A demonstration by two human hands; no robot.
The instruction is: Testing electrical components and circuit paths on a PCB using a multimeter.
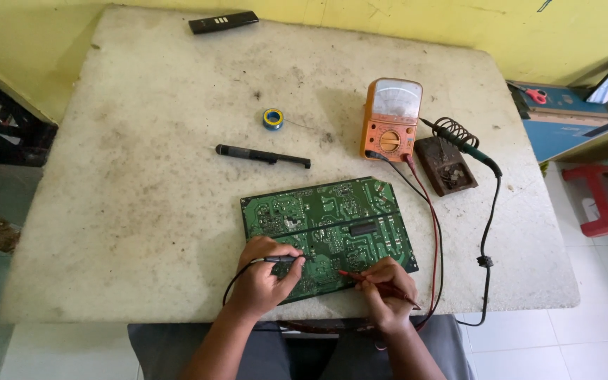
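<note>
Head view: left hand (262, 281) grips the black probe (281, 260), right hand (386, 290) pinches the red probe (360, 276), both tips touching the green board (328, 229) at the table's (142, 211) near edge. Beyond lie the orange meter (391, 119), soldering iron (467, 144), solder spool (272, 118).

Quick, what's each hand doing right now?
Left hand: closed on the black probe.
Right hand: closed on the red probe.

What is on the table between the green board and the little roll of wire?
In the head view, a black pen-shaped tool lies between the green board and the wire roll.
</note>
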